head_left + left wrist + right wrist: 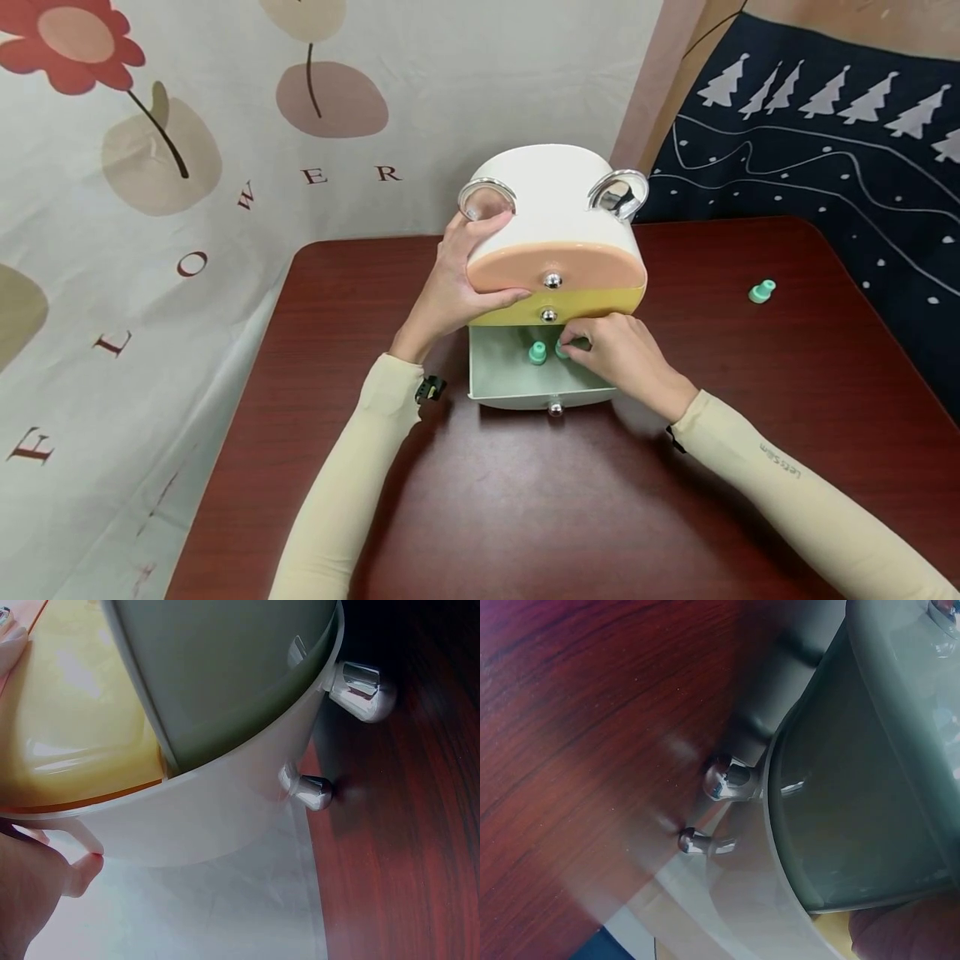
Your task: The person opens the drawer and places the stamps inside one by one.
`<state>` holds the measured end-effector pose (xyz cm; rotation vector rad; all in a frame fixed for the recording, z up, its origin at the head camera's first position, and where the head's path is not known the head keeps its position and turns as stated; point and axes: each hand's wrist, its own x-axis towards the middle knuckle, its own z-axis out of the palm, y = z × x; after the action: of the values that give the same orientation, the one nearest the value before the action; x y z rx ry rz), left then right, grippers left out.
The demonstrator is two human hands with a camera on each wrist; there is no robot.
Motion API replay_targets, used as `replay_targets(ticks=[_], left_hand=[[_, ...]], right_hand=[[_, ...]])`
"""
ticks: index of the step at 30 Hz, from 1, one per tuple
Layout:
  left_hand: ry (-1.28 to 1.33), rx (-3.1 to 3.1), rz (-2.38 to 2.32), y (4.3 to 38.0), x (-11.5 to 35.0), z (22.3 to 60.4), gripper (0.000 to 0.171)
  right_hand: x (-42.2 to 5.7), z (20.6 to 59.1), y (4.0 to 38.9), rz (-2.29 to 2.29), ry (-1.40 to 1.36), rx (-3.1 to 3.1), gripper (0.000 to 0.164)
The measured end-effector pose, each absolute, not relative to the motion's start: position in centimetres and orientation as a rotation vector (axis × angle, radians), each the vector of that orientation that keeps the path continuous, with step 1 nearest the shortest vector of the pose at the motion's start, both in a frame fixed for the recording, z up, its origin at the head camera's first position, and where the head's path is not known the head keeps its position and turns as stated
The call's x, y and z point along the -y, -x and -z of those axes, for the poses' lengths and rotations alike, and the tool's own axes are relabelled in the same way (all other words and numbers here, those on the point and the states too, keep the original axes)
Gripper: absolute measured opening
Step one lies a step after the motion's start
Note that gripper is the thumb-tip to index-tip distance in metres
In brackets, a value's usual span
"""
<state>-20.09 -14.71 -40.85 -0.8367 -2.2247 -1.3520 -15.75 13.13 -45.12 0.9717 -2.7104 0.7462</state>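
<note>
A small drawer cabinet [558, 187] has a white body and two shiny ear-like handles on top. Its peach drawer [506, 271] and yellow drawer [600, 304] are closed, while the pale green bottom drawer [506, 385] is pulled out. My left hand [453, 279] holds the cabinet's left side, thumb across the front and a finger near the left ear. Inside the open drawer, my right hand [626, 354] pinches a small mint-green stepped piece [559, 349], mostly hidden by the fingertips. Just left of it, a matching green piece [537, 353] stands in the drawer.
Another mint-green piece [762, 291] lies on the dark red wooden table [570, 517], right of the cabinet. Silver knobs stick out from the drawer fronts, the lowest knob [555, 409] nearest me. A printed cloth [247, 100] hangs behind the table's back edge.
</note>
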Motion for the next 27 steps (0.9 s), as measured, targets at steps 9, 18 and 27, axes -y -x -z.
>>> replay_targets(ticks=[9, 18, 27], left_hand=[[0.857, 2.203, 1.311, 20.4, 14.8, 40.9, 0.097], [0.866, 2.185, 1.315, 20.5, 14.7, 41.1, 0.096], [0.857, 2.191, 1.321, 20.5, 14.6, 41.2, 0.097]], right_hand=[[-13.2, 45.0, 15.5, -0.747, -0.968, 2.687, 0.013], [-13.7, 44.9, 15.1, -0.759, -0.938, 2.669, 0.012], [-15.3, 45.1, 14.9, -0.815, -0.957, 2.449, 0.011]])
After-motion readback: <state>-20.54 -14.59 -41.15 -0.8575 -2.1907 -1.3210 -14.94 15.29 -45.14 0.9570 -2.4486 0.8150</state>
